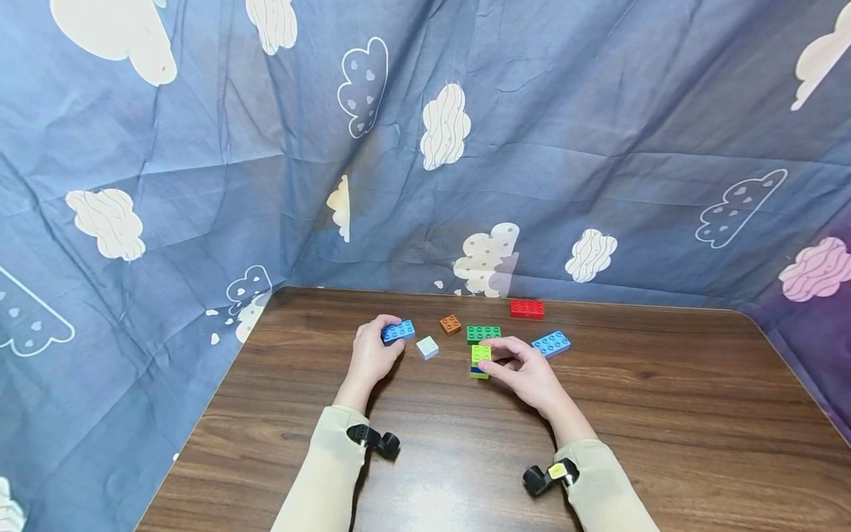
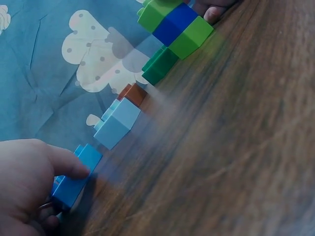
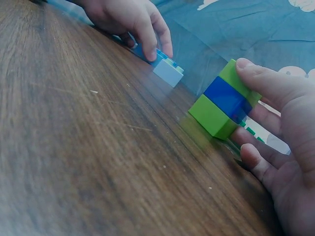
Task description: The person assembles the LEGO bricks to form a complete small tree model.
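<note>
A stack of lime, dark blue and lime bricks [image 1: 481, 355] [image 3: 224, 101] stands upright on the table. My right hand [image 1: 530, 375] [image 3: 295, 123] pinches its upper part between thumb and fingers. On the left, my left hand [image 1: 377, 352] [image 2: 29, 179] grips a blue brick [image 1: 402, 330] [image 2: 74, 183] lying on the table, thumb on the near side and fingers around its far left end. Between the hands sits a small pale blue brick [image 1: 428, 347] [image 2: 117, 123], touched by neither.
Behind the stack lies a green brick [image 1: 483, 334], with a small brown brick [image 1: 450, 324] to its left. A red brick [image 1: 527, 309] is near the table's back edge. Another blue brick [image 1: 551, 343] lies beyond my right hand. Patterned cloth [image 1: 399, 185] hangs behind the table [image 1: 665, 414].
</note>
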Motion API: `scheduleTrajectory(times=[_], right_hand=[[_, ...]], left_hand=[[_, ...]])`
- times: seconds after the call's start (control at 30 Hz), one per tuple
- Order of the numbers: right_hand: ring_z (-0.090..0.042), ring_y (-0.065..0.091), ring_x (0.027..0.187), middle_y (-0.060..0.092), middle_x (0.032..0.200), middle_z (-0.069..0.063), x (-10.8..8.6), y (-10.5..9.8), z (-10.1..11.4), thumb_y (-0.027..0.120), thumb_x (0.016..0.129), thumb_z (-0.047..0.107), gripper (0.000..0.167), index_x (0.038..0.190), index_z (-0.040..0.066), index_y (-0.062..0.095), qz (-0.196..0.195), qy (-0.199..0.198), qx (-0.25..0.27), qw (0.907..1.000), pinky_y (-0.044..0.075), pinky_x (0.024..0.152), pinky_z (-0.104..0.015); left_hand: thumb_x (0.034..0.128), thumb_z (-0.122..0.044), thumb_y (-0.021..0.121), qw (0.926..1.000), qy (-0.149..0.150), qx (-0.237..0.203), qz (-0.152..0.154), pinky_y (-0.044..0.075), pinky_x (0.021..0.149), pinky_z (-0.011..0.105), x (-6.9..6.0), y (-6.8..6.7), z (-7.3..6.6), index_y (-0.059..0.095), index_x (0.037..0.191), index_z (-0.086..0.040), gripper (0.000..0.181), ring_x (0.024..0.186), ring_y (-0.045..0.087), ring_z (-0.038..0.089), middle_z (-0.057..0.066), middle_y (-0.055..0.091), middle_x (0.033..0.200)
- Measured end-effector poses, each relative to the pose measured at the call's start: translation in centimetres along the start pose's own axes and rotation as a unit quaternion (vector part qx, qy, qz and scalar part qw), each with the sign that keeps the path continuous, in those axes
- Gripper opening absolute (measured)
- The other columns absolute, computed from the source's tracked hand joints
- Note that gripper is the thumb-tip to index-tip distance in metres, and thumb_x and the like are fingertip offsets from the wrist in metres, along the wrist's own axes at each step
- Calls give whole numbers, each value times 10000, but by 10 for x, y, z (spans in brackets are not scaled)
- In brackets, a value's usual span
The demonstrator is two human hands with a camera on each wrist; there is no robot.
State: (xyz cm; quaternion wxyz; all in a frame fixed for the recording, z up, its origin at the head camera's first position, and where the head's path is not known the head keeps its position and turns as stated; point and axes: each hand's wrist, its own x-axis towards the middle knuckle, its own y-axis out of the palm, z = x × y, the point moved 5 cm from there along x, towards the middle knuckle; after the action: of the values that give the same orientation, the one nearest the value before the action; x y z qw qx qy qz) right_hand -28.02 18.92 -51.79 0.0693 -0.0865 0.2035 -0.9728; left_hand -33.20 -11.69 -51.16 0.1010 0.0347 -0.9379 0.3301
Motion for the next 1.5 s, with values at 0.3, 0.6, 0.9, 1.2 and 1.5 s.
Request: scheduleTrajectory(times=[0.3,0.6,0.9,1.2,1.5], right_hand=[[-243,700,1060,768,1150,-66,1,0,-2,872,965,245,396,1330,147,753,33,39,30,10000,577,833,-264],[-243,692,1062,762,1151,-73,0,0,0,868,969,240,402,1340,140,747,60,76,35,9999,575,836,-262],[-245,691,1068,764,1157,-73,0,1,0,869,968,249,410,1345,142,748,73,87,58,9999,575,840,-261],[-258,690,1074,764,1153,-76,0,0,0,873,965,250,407,1339,146,752,64,87,106,9999,575,840,-262],[-246,699,1062,771,1145,-74,0,0,-1,873,964,238,397,1333,152,755,82,33,134,9999,573,828,-261]], left_hand=[[956,-125,843,10000,-42,-61,-16,408,1126,612,0,0,0,735,1277,-97,340,1335,560,420,144,741,1324],[939,-164,881,9999,44,95,-20,388,1135,613,-1,0,-3,733,1240,-81,345,1294,576,421,139,753,1278],[929,-176,889,9999,29,118,-8,377,1135,605,-1,0,-2,727,1226,-84,350,1296,575,405,124,750,1269],[943,-175,868,9996,154,244,68,389,1124,617,-2,-1,-4,754,1280,-90,366,1315,569,426,157,731,1302],[970,-195,837,9998,92,175,42,418,1108,606,-2,-1,-4,744,1296,-87,356,1296,595,407,167,718,1321]])
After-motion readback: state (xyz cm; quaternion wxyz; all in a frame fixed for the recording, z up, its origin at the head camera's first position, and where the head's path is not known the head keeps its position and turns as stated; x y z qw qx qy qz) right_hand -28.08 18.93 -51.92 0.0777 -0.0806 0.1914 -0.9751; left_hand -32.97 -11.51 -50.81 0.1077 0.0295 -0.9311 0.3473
